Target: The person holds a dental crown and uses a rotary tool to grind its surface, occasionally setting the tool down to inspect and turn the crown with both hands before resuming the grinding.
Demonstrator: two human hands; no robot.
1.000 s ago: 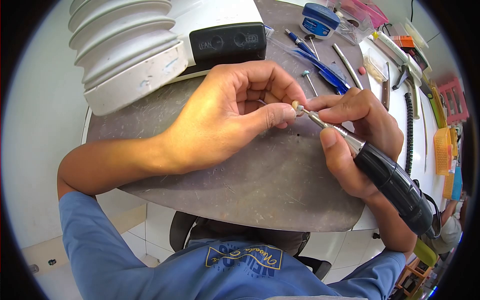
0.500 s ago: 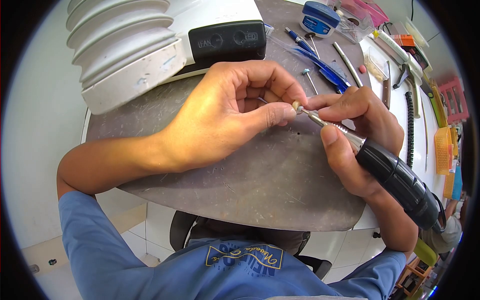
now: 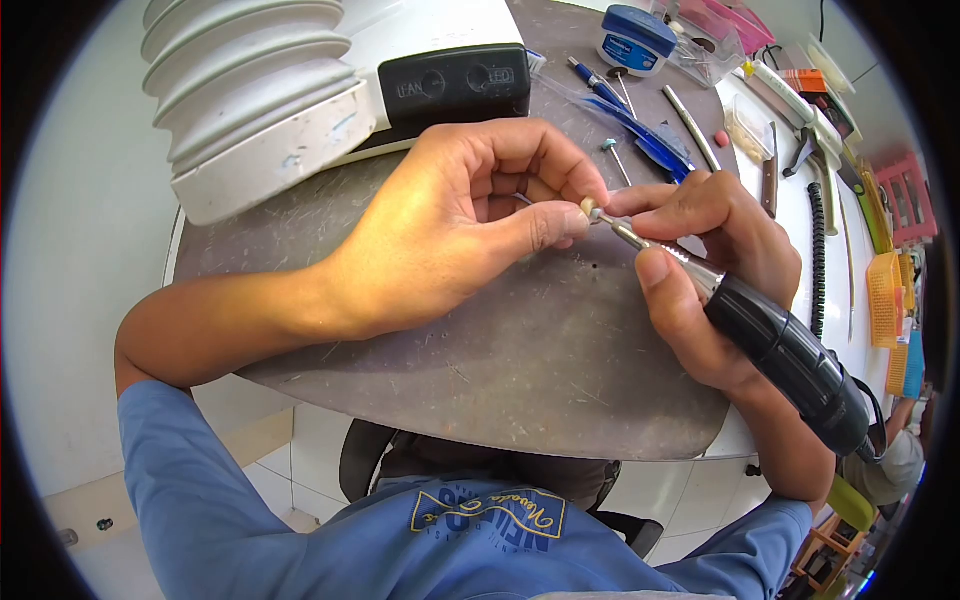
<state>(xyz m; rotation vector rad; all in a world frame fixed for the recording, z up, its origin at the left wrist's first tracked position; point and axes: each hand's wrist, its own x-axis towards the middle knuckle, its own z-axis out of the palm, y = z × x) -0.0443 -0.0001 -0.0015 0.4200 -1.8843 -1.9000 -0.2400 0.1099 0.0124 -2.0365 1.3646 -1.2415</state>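
Observation:
Between the thumb and fingertips of my left hand (image 3: pixel 470 225) is a small cream-coloured piece (image 3: pixel 588 206). My right hand (image 3: pixel 715 270) grips a black and silver rotary handpiece (image 3: pixel 790 345) near its metal front. The thin tip of the handpiece touches or almost touches the small piece; fingertips hide part of the contact. Both hands are over the grey worktop (image 3: pixel 500 370), and their fingertips are close together.
A white ribbed hose (image 3: pixel 255 100) and a unit with a black panel (image 3: pixel 455 85) stand at upper left. Beyond my hands lie a blue-lidded jar (image 3: pixel 636 42), a blue pen (image 3: pixel 597 82), a metal rod (image 3: pixel 692 128) and a coiled black cord (image 3: pixel 818 260).
My right hand and the handpiece have shifted slightly left and up. The small piece has moved a little to the left, still held in my left fingertips.

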